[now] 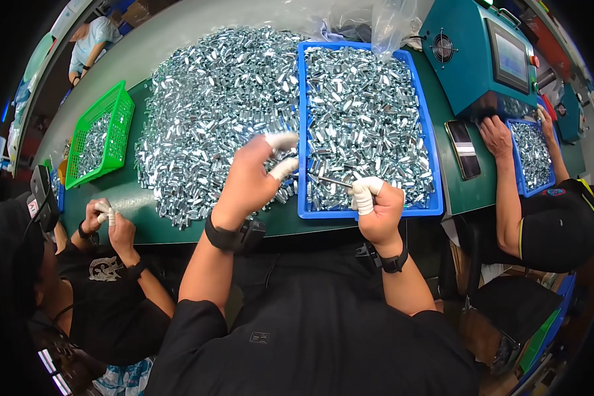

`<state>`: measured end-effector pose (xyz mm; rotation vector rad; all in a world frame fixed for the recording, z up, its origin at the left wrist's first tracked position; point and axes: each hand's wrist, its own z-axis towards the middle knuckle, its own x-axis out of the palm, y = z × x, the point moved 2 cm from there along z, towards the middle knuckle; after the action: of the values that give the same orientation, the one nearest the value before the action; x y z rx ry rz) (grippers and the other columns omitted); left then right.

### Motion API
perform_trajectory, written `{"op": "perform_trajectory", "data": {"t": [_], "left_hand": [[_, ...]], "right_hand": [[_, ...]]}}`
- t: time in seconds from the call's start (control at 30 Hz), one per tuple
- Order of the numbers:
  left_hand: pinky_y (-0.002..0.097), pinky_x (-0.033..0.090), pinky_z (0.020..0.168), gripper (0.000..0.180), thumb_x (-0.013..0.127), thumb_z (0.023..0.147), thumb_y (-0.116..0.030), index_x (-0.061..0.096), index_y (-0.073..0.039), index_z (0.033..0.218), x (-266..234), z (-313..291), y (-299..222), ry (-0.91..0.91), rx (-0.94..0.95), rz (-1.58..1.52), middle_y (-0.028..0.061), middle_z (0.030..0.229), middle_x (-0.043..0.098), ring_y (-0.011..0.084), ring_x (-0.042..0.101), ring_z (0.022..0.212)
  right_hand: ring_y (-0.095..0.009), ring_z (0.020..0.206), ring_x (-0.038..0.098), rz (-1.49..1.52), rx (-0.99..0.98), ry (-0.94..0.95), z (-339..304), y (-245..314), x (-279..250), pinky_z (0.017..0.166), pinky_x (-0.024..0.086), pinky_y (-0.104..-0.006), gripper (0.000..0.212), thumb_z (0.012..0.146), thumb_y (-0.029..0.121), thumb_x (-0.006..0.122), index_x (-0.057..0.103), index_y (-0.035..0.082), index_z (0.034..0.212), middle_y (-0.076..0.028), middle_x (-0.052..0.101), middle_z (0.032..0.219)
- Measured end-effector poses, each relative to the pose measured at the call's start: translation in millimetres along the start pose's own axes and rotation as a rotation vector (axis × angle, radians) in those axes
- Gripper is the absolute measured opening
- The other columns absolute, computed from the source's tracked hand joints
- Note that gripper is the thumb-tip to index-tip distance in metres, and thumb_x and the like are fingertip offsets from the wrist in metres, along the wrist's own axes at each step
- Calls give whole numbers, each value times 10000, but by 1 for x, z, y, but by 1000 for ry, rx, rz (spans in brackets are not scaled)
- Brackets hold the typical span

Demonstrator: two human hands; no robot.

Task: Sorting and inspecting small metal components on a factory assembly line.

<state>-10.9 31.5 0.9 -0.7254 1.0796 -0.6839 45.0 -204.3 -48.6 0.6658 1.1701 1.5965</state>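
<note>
Right hand (379, 206): curled round your thin rod (336, 182), tip over the tray (302, 112). Left hand (252, 177): thumb and finger parted, seemingly empty, by the pile (218, 112). Your tray looks well filled; much remains loose on the bench (153, 226). Finished share: cannot tell.

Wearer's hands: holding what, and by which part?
Right hand: slim rod, gripped toward its right end, left end free. Left hand: nothing visible in its grasp.

Parts heap (211, 112) between basket (121, 125), tray (303, 112); bag (391, 28) behind tray, perhaps touching
</note>
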Motion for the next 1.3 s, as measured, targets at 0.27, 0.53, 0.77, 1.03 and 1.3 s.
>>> {"op": "perform_trajectory", "data": {"t": [0.27, 0.53, 0.77, 1.03, 1.3], "left_hand": [[402, 515, 769, 302, 793, 795, -42, 700, -62, 1082, 9, -31, 17, 122, 91, 493, 109, 907, 653, 321, 609, 868], [321, 529, 741, 212, 714, 880, 33, 704, -51, 1074, -2, -27, 23, -82, 53, 356, 81, 937, 687, 237, 667, 817], [276, 548, 840, 155, 662, 944, 54, 694, 6, 1088, 19, -37, 2, 82, -274, -503, 62, 1032, 716, 130, 680, 938], [280, 548, 857, 146, 678, 937, 51, 692, 11, 1077, 21, -36, 2, 95, -215, -521, 57, 1031, 717, 124, 678, 947], [274, 541, 850, 161, 687, 925, 50, 689, -5, 1076, 27, -33, -3, 129, -150, -357, 41, 1010, 704, 113, 667, 948]], "right_hand": [[-165, 592, 605, -56, -50, 31, 3, 3, -1, 567, 469, -275, 97, 942, 75, 716, 719, -7, 889, -87, 687, 724], [-75, 556, 578, -47, -105, 20, 2, -1, 2, 519, 426, -226, 161, 991, 83, 661, 685, -4, 858, -37, 663, 707], [-72, 547, 558, -58, -106, 52, 5, 3, 3, 513, 415, -231, 161, 988, 83, 665, 686, -5, 854, -34, 655, 691], [-114, 541, 552, -133, -83, 162, 7, 2, 2, 511, 408, -263, 134, 953, 88, 710, 709, -1, 853, -50, 637, 661], [-205, 555, 579, -208, -185, 168, 13, 14, 8, 520, 424, -311, 102, 896, 102, 766, 733, 10, 869, -85, 630, 654]]}}
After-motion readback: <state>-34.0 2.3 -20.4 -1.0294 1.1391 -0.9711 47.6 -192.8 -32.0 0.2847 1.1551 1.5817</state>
